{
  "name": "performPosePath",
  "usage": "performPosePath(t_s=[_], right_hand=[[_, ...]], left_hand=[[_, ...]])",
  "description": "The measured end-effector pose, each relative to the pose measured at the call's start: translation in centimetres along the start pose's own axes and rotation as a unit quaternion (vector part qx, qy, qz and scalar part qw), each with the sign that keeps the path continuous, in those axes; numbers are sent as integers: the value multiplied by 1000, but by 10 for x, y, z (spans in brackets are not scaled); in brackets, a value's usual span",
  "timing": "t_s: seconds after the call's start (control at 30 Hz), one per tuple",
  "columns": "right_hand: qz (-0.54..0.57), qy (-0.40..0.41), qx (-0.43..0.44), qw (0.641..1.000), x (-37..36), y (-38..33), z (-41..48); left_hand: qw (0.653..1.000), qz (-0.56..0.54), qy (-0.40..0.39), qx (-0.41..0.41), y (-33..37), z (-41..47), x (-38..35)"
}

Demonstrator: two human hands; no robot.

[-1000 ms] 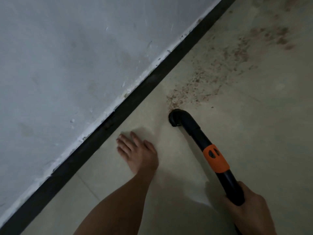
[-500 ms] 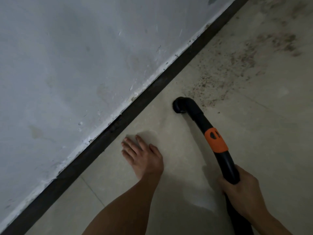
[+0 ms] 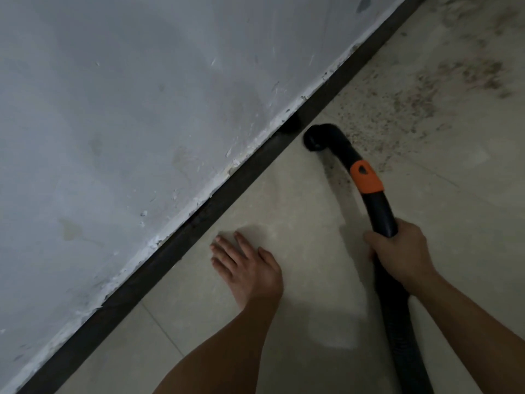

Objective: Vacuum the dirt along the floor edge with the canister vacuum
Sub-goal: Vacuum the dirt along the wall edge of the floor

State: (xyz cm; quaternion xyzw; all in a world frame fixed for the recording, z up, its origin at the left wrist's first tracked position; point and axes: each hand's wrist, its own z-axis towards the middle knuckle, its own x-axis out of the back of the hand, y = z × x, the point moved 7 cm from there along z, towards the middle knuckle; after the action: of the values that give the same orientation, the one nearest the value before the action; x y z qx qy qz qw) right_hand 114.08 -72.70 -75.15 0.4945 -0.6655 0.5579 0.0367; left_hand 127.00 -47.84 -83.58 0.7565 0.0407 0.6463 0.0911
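**mopless:** so where's the job at here?

**gritwatch:** Mid-pass, I'd say. The right hand [image 3: 403, 251] is wrapped tight round the black hose [image 3: 382, 214], just below the orange collar [image 3: 366, 177]. The nozzle [image 3: 316, 137] is down on the floor [image 3: 468, 223], close beside the black strip [image 3: 199, 214] at the foot of the wall [image 3: 142, 109]. It's not touching the strip, far as I can tell. The left hand [image 3: 250, 271] is flat on the tile, fingers straight and a bit spread, holding nothing, just propping.

**mopless:** and the dirt?

**gritwatch:** Brown gritty dirt [image 3: 397, 109] starts right at the nozzle and fans out up and to the right, away from the hands. The tile near the hands looks clean. The canister isn't in shot, only the hose.

**mopless:** next move?

**gritwatch:** My guess is push the nozzle forward along the strip into that patch, mouth kept low on the tile. Then sweep out right for the wider scatter. The left hand will likely need to shuffle forward for reach.
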Motion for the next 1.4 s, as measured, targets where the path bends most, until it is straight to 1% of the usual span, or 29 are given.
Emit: performPosePath(t_s=[0.1, 0.17, 0.3, 0.37, 0.5, 0.63, 0.7, 0.83, 0.97, 1.07, 1.13, 1.23, 1.33, 1.4], right_hand=[[41, -22, -13, 999, -6, -15, 20], [43, -37, -11, 998, -8, -17, 17], [-20, -82, 5, 996, -13, 4, -24], [-52, -98, 5, 994, -9, 18, -42], [-67, -64, -8, 996, 18, 43, -68], [-88, -76, -25, 993, 22, 64, -108], [-95, -65, -22, 993, 24, 66, -111], [-88, -23, -21, 996, 29, 71, -121], [-80, 27, -72, 994, 55, 106, -147], [-51, 91, -114, 988, 86, 132, -140], [-15, 118, -113, 986, 96, 133, -124], [10, 95, -83, 992, 82, 116, -104], [-17, 43, -60, 997, 52, 107, -113], [-29, 38, -57, 997, 44, 111, -124]], left_hand=[[1000, 4, 1, -5, 2, 0, 1], [1000, 3, -4, -4, 2, 0, 1], [1000, 1, -1, 1, 1, 1, 2], [1000, 6, -14, -1, 1, 2, 1], [1000, 5, -11, 3, 0, 2, 1], [1000, 10, -22, 2, 1, -1, 1], [1000, 3, -19, 3, 2, -1, 3], [1000, -11, -7, 3, 0, 0, 6], [1000, -4, -16, 5, 2, 0, 7], [1000, -17, 5, 1, 2, 0, 6], [1000, -15, 9, 1, 0, -2, 4], [1000, -9, -1, 8, 1, -2, 1], [1000, -4, -4, 11, 0, -1, 1], [1000, -4, -5, 11, 1, -2, 2]])
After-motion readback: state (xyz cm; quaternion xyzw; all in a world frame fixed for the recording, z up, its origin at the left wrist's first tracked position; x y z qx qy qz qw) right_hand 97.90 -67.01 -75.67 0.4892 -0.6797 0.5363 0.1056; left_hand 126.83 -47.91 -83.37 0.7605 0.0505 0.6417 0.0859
